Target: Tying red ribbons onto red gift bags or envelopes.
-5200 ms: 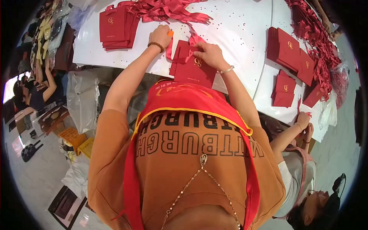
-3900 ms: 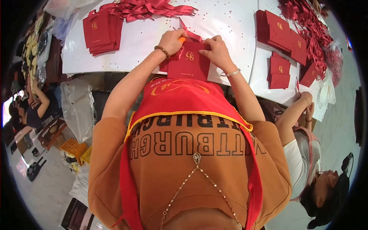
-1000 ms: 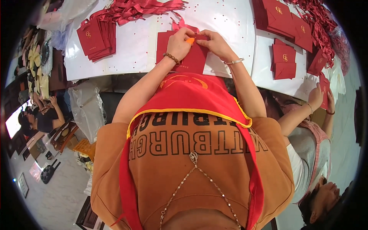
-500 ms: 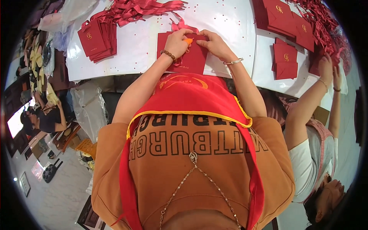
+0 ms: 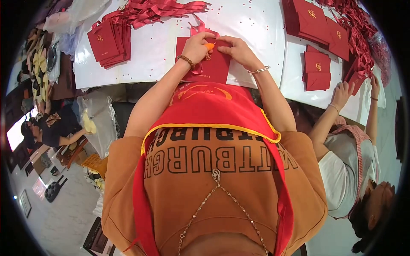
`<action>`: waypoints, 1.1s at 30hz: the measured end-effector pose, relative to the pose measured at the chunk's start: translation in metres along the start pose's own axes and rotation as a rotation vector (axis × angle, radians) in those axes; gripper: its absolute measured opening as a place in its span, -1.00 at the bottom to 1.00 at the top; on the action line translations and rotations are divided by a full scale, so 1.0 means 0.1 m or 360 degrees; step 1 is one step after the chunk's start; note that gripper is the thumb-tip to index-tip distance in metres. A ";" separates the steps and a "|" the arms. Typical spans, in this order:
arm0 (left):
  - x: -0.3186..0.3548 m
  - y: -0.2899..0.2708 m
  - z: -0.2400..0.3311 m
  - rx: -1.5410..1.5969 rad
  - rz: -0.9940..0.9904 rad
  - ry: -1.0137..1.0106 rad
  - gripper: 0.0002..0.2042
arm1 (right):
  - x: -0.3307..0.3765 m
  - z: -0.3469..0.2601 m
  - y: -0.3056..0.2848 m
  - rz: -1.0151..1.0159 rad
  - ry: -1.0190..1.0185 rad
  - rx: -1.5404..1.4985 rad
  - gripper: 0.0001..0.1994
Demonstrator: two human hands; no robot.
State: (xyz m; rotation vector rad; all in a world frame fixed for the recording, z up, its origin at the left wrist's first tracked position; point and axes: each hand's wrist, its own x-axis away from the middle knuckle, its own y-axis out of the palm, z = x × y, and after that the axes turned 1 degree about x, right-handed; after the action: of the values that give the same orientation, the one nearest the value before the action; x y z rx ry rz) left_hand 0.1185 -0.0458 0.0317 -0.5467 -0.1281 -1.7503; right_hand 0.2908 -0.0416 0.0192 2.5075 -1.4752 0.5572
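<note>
A flat dark red paper bag [image 5: 218,71] lies on the white table in front of me, close to my apron. My left hand [image 5: 199,49] rests over its upper left part, fingers curled, with a small orange piece [image 5: 209,46] at the thumb; its kind is unclear. At the bag's top right edge my right hand [image 5: 239,52] has thumb and forefinger closed on the paper. Shiny red ribbon [image 5: 197,30] loops out above the bag's top edge, and another bit shows below my left hand. The fingertips partly hide where ribbon and bag meet.
Left of me stands a fanned stack of red bags [image 5: 110,45] below a heap of red ribbons [image 5: 158,13]. More bags [image 5: 317,68] lie to the right. A co-worker's hands [image 5: 341,96] handle another bag there. Small red dots are scattered over the table [image 5: 256,25].
My hands stay nearly in place at the bag, with slight finger movement. The co-worker at right has lowered one hand and now touches a bag. The person at far left has moved an arm.
</note>
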 end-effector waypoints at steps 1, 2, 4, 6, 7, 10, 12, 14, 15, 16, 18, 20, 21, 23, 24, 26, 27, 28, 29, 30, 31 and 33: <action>0.01 0.00 0.01 -0.0012 0.0009 0.0027 -0.78 | -0.01 0.00 0.00 0.0001 -0.0001 -0.0001 -0.67; 0.02 0.01 0.01 -0.0024 0.0018 0.0054 -0.81 | -0.01 -0.01 0.00 0.0005 0.0014 -0.0004 -0.68; 0.06 0.05 0.05 -0.0149 0.0043 0.0106 -0.85 | 0.00 0.00 0.00 0.0013 0.0033 -0.0012 -0.69; 0.07 0.08 0.06 -0.0272 0.0072 0.0159 -0.88 | 0.01 -0.02 0.00 0.0042 0.0029 0.0040 -0.71; 0.07 0.09 0.05 -0.0327 0.0080 0.0186 -0.90 | 0.01 -0.04 0.00 0.0041 0.0028 0.0040 -0.71; 0.07 0.12 0.03 -0.0368 0.0112 0.0220 -0.92 | 0.02 -0.07 0.02 0.0126 -0.0005 0.0306 -0.72; 0.07 0.12 0.04 -0.0352 0.0134 0.0228 -0.92 | 0.02 -0.04 0.03 0.0134 0.0003 0.0238 -0.72; 0.06 0.11 0.04 -0.0275 0.0240 0.0194 -0.93 | 0.01 -0.02 0.01 0.0112 0.0018 0.0222 -0.72; 0.06 0.10 0.05 -0.0276 0.0243 0.0192 -0.93 | 0.01 -0.02 0.02 0.0084 0.0033 0.0207 -0.71; 0.05 0.08 0.07 -0.0265 0.0187 0.0175 -0.92 | 0.02 -0.04 0.02 0.0080 0.0033 0.0206 -0.71; 0.05 0.08 0.10 -0.0254 0.0131 0.0159 -0.92 | 0.04 -0.08 0.03 0.0115 0.0021 0.0207 -0.71; 0.06 0.09 0.12 -0.0308 0.0075 0.0142 -0.93 | -0.02 0.05 0.04 0.0151 -0.0050 0.0223 -0.70; 0.07 0.09 0.12 -0.0308 0.0076 0.0143 -0.93 | -0.03 0.05 0.06 0.0182 -0.0123 0.0242 -0.69; 0.08 0.08 0.12 -0.0356 0.0102 0.0133 -0.93 | -0.02 0.04 0.05 0.0182 -0.0118 0.0267 -0.69; 0.07 0.08 0.09 -0.0357 0.0104 0.0134 -0.93 | 0.00 0.01 0.06 0.0181 -0.0114 0.0292 -0.69; 0.05 0.09 0.03 -0.0476 0.0195 0.0263 -0.88 | 0.00 -0.01 0.06 0.0190 -0.0094 0.0300 -0.69; 0.05 0.11 0.04 -0.0476 0.0193 0.0264 -0.88 | 0.00 -0.02 0.06 0.0203 -0.0070 0.0305 -0.70; 0.07 0.12 0.04 -0.0497 0.0242 0.0314 -0.84 | 0.01 -0.03 0.05 0.0205 -0.0069 0.0305 -0.70; 0.07 0.13 0.05 -0.0517 0.0291 0.0364 -0.80 | 0.01 -0.04 0.05 0.0190 -0.0049 0.0309 -0.70; 0.07 0.13 0.07 -0.0516 0.0292 0.0363 -0.80 | 0.02 -0.06 0.05 0.0170 -0.0031 0.0315 -0.70; 0.06 0.11 0.09 -0.0453 0.0249 0.0255 -0.76 | 0.03 -0.08 0.05 0.0168 -0.0030 0.0316 -0.70; 0.05 0.10 0.10 -0.0388 0.0208 0.0148 -0.72 | 0.03 -0.11 0.06 0.0186 -0.0134 0.0518 -0.72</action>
State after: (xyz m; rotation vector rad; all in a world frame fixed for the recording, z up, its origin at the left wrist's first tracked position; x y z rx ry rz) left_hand 0.1298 -0.0487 0.0408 -0.6346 0.1852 -1.6701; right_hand 0.2847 -0.0434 0.0307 2.7268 -1.6908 0.7771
